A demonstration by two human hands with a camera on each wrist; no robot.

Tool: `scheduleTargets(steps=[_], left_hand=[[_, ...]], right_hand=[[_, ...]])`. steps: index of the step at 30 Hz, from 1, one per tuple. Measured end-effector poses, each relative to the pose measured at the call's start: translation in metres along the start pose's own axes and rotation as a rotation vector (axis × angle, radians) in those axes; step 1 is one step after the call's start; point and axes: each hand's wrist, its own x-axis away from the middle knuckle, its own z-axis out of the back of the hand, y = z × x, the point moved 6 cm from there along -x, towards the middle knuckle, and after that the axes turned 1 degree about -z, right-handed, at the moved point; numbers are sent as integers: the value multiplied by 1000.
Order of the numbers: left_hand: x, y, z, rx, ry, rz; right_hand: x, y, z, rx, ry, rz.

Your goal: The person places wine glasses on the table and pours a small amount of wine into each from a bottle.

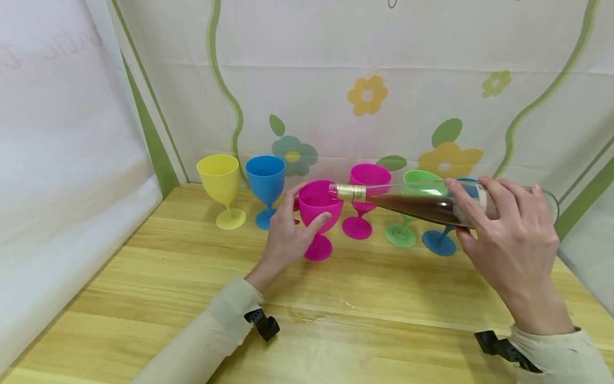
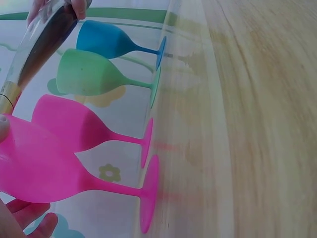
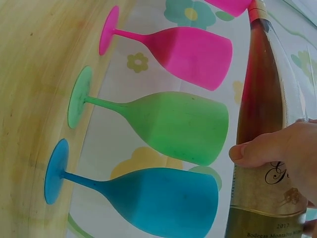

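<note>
We grip the clear glass bottle of brown liquid [image 1: 431, 205] in our right hand [image 1: 508, 240], long axis near horizontal. Its gold-foiled mouth sits over the near pink plastic goblet [image 1: 318, 208], whose bowl our left hand [image 1: 288, 234] holds.

Staged recording booth, not a real kitchen or bar: wooden table [image 1: 192, 277] boxed in by hung white cloth backdrop [image 1: 384, 64] printed with flowers and green vines, plain white sheet [image 1: 62, 160] on left side. Bright plastic goblets [image 1: 220, 184] lined up along the back edge like props.
</note>
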Motion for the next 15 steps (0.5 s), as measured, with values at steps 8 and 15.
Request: scheduleTargets(steps=[8, 15], left_hand=[[0, 0, -1, 4, -3, -10], [0, 0, -1, 10, 2, -6]], right_hand=[[0, 0, 2, 1, 11, -1], [-1, -1, 2, 6, 15, 1]])
